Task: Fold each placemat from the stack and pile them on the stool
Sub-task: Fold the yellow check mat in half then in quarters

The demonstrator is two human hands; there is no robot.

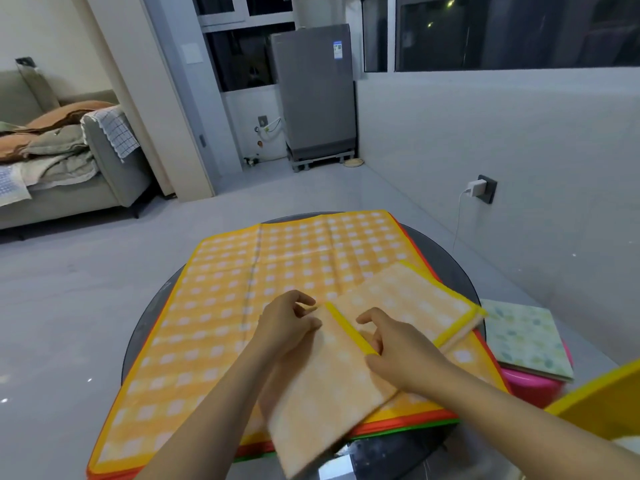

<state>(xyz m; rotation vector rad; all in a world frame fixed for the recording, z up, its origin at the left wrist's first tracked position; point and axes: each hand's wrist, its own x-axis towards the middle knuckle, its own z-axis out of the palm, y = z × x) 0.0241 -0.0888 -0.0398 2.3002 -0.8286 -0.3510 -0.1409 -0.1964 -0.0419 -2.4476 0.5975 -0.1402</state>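
Folding step in progress: left hand (289,323) and right hand (391,344) pinch the yellow hem of a part-folded placemat (346,368) lying atop the stack (242,289) — next, likely another fold, then transfer to the stool (530,382).

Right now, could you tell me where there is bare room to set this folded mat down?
The pink stool already carries a green folded placemat, whose top is free. Bare glass table shows only at the far-right rim. The stack crowds everything else, with both hands on the folded mat.
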